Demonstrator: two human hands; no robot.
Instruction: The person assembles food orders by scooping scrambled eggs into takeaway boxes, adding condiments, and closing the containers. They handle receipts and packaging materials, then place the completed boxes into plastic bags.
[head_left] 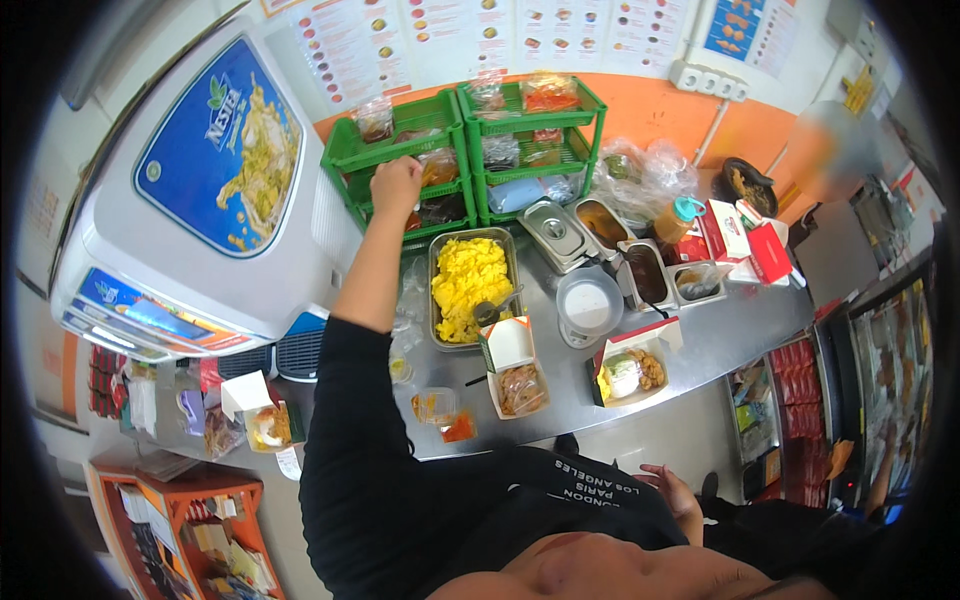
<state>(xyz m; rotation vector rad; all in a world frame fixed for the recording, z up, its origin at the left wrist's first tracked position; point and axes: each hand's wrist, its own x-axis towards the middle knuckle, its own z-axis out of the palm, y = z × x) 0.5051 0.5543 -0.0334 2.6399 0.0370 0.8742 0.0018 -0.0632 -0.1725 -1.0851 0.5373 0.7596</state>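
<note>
My left hand [397, 187] is stretched out to the left green plastic rack [345, 158], at its middle shelf. Its fingers are curled closed, and what they may hold is hidden. Bagged foods sit on the shelves around it, including an orange-brown packet [438, 167] just to its right. Low in front of my body, my right hand [677, 500] hangs with its fingers loosely apart and nothing visible in them. Below the left hand stands a steel pan of yellow scrambled egg [468, 275]. Nearer me are an open food box [512, 345] and another open box [655, 345] to the right.
A large white drink dispenser [325, 220] stands at the left. Right of the egg are a lidded steel pan [556, 232], sauce pans, a round white tub [590, 305] and a blue-capped bottle [680, 218]. Small sauce cups [458, 428] lie near the counter's front edge.
</note>
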